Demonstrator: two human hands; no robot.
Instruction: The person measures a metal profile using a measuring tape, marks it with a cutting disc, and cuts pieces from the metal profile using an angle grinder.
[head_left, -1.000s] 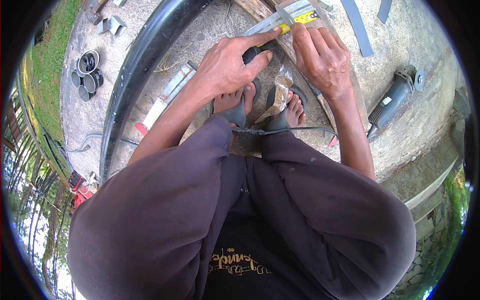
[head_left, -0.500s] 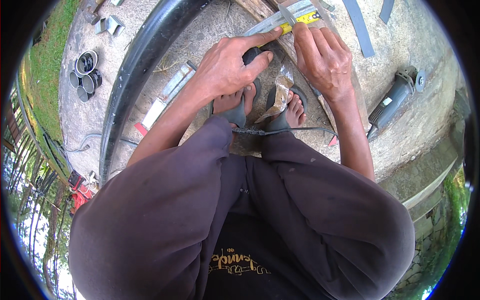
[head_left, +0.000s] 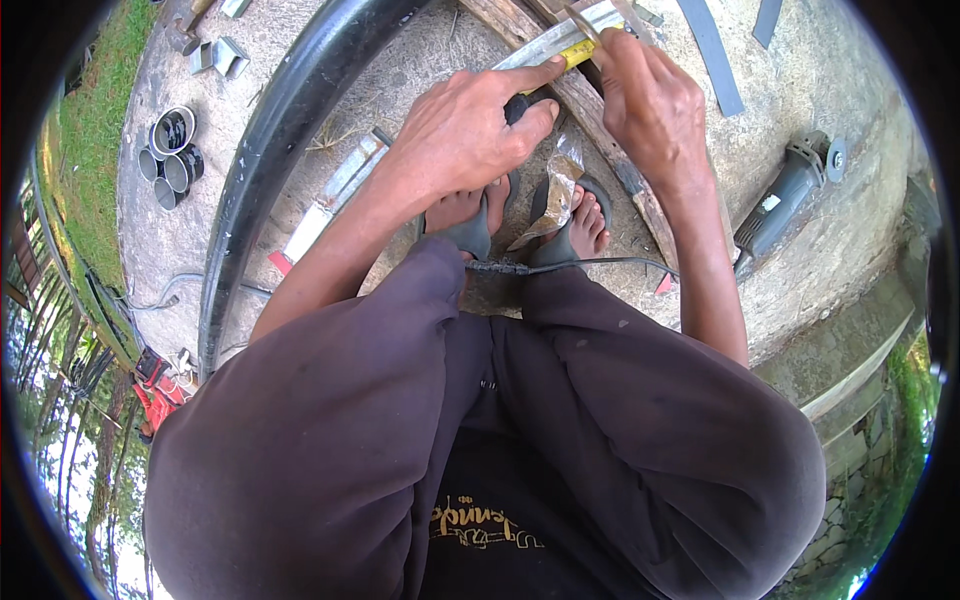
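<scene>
My left hand (head_left: pixel 475 130) is closed round a black tape measure (head_left: pixel 517 106), its case mostly hidden by the palm. The forefinger presses on the yellow tape blade (head_left: pixel 578 53), which runs along a silver metal bar (head_left: pixel 535 60). My right hand (head_left: pixel 655 112) is closed on a thin, pointed metal blade (head_left: pixel 583 23), held at the bar beside the tape; its handle is hidden in the fingers. The bar rests across wooden pieces (head_left: pixel 610 140) ahead of my feet.
A thick black pipe (head_left: pixel 270 150) curves along the left. An angle grinder (head_left: pixel 785 200) lies at right, grey strips (head_left: pixel 712 55) at far right. Short pipe rings (head_left: pixel 172 158) and another metal bar (head_left: pixel 335 200) lie left. A cable (head_left: pixel 570 263) crosses by my sandalled feet.
My right hand has shifted slightly away from me and tilted with the blade, now covering more of the tape's far end. My left hand has moved slightly, still holding the tape measure.
</scene>
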